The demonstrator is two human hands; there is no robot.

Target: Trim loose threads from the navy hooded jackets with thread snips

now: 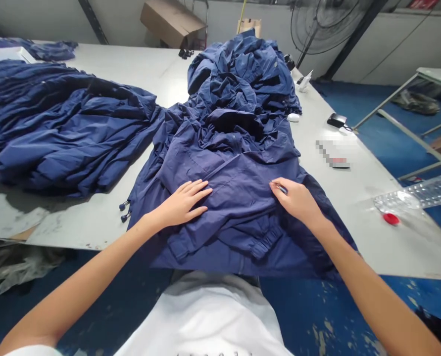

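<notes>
A navy blue jacket (238, 183) lies spread over the near edge of the table, its sleeves folded across its front and its hood toward the far side. My left hand (185, 202) rests flat on the left part of the jacket, fingers spread. Over the jacket's right part, my right hand (292, 198) is closed round a small dark tool (281, 188), mostly hidden by the fingers. Two dark cord ends (124, 211) stick out at the jacket's left edge.
More navy garments are heaped behind the jacket (242, 69) and at the left (68, 128). On the white table (365, 198) at the right lie a clear plastic bottle (420, 194) with a red cap, a black box (336, 120) and a white oval object (293, 117).
</notes>
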